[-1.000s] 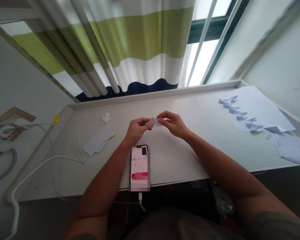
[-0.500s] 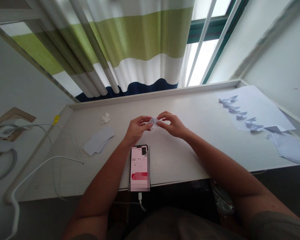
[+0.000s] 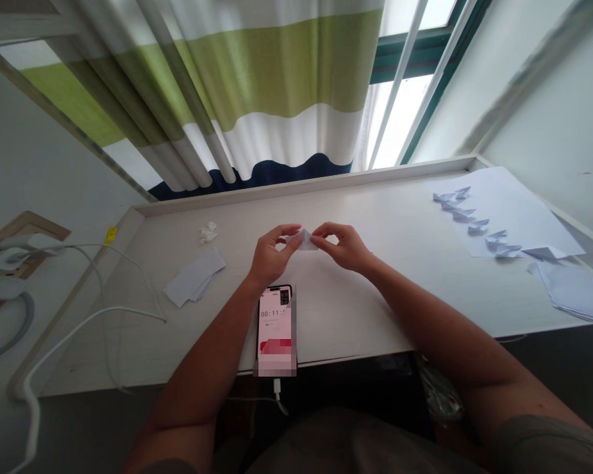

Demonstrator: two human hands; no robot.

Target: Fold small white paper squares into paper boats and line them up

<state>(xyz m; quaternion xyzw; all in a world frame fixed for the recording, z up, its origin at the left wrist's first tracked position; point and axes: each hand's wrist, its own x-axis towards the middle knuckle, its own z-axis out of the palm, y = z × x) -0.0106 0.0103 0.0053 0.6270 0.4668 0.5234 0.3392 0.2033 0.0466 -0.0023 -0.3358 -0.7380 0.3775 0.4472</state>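
Note:
Between my two hands, over the middle of the white desk, is a small folded piece of white paper (image 3: 306,241) with a peaked top. My left hand (image 3: 273,251) pinches its left side between thumb and fingers. On the other side, the thumb and index finger of my right hand (image 3: 343,246) close on the right edge. Parts of the paper are hidden behind the fingertips. A phone (image 3: 275,329) showing a timer lies below my left hand at the front edge.
Several folded paper pieces (image 3: 478,227) stand in a row on a large white sheet (image 3: 514,204) at the right. Paper stacks lie at the right corner (image 3: 573,289) and left (image 3: 195,276). Crumpled paper (image 3: 208,232) sits behind the left stack. White cables (image 3: 93,316) cross the left end.
My fingers have shifted on the folded paper, and more of its front face now shows below the peak. Both hands stay in nearly the same place.

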